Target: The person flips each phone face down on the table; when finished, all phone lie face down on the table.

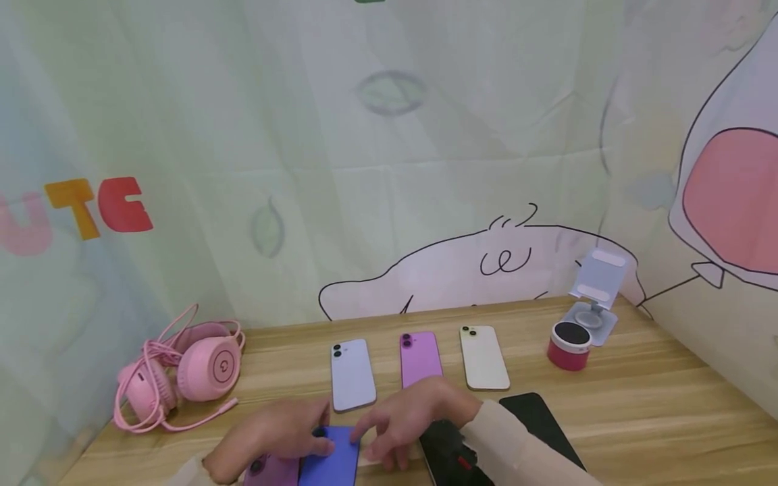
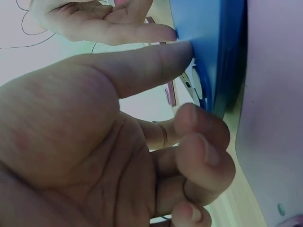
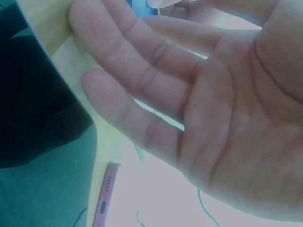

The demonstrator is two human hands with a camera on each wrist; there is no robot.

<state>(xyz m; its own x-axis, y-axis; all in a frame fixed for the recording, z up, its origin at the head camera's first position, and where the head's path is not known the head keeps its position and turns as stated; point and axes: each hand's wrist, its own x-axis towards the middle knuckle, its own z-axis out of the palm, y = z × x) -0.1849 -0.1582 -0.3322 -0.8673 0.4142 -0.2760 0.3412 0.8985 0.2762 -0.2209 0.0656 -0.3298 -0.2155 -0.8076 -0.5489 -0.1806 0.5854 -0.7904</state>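
Observation:
My left hand [image 1: 286, 425] holds a blue phone [image 1: 334, 462] by its upper left part. In the left wrist view the thumb [image 2: 175, 59] presses its flat face while the curled fingertips meet its edge. At the blue phone's right edge, the index finger of my right hand [image 1: 407, 412] touches it. The right hand's other fingers [image 3: 106, 90] are loosely bent and hold nothing. Beside the blue phone, a purple phone [image 1: 279, 472] is partly hidden by the left hand. The lower parts of both phones are cut off by the head view's bottom edge.
Behind the hands lie a pale lilac phone [image 1: 354, 378], a pink-purple phone [image 1: 421, 358] and a cream phone [image 1: 484, 358]. Pink headphones [image 1: 209, 368] lie left. A black slab [image 1: 537, 418] is under the right forearm. A red-and-white cylinder [image 1: 568, 354] and folding stand [image 1: 598, 277] stand right.

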